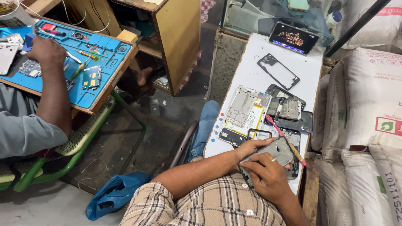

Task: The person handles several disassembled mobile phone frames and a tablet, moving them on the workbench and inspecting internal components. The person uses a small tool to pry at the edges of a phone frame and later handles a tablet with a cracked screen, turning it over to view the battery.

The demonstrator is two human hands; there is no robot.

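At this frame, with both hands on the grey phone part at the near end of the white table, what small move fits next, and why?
Probably steady the grey phone part in the left hand and keep pressing along its near edge with the right hand. The right hand's fingers already rest on that edge, and the pink-handled tool lies unused beside it. What exactly the fingers are working on is too small to tell.

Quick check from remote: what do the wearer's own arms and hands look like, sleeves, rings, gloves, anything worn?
Both forearms are bare from about the elbow down, below short sleeves of a beige checked shirt with dark lines and white buttons. No gloves and no watch or wristband are visible. The right hand wears a ring on one finger; the left hand shows none.
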